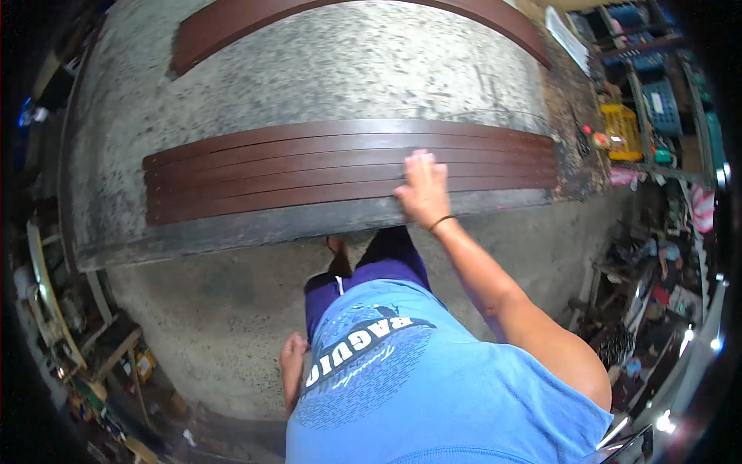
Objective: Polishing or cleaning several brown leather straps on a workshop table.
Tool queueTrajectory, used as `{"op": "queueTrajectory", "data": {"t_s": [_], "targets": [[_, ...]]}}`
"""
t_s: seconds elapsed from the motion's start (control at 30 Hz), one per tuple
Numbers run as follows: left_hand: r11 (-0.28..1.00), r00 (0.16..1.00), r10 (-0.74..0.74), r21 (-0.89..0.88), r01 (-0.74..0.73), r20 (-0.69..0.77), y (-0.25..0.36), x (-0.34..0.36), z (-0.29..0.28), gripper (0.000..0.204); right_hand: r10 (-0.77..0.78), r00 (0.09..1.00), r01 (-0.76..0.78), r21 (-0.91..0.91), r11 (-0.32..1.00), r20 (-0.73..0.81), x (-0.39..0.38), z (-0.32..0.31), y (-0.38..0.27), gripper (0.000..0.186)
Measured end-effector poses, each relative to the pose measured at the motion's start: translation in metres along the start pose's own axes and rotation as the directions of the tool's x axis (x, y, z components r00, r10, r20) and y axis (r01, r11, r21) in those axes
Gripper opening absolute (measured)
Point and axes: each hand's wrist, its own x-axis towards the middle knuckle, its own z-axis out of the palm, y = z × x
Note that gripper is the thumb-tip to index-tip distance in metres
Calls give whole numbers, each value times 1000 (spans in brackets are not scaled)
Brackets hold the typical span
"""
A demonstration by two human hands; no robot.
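Note:
Several long reddish-brown painted strips (294, 168) lie side by side along the near edge of a speckled grey worktable (325, 85). Narrow dark gaps run between the strips. My right hand (425, 189) rests on them right of the middle, palm down, its fingers stretched out over the nearer strips and nothing held. The left hand (293, 354) hangs low beside my hip, away from the table. Its fingers are foreshortened and partly hidden, and no object shows in it.
Another brown board (232, 32) lies at the table's far side. A yellow plastic basket (621, 131) and a blue basket (662, 107) stand on shelving at the right. Cluttered items line both sides of the concrete floor (209, 309).

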Motion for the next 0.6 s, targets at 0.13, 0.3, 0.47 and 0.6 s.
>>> {"op": "queueTrajectory", "data": {"t_s": [0.13, 0.3, 0.47, 0.6], "targets": [[931, 924, 344, 192, -311, -167, 71, 28, 13, 33, 723, 676, -715, 112, 690, -142, -37, 42, 146, 74], [603, 659, 752, 386, -698, 16, 188, 51, 73, 22, 49, 995, -60, 133, 989, 84, -12, -32, -36, 80], [358, 477, 857, 440, -824, 196, 265, 48, 140, 19, 131, 991, -128, 152, 980, -14, -54, -18, 46, 75], [168, 425, 828, 561, -811, 367, 278, 37, 212, 18, 749, 660, -739, 129, 661, -56, -103, 20, 268, 70]]}}
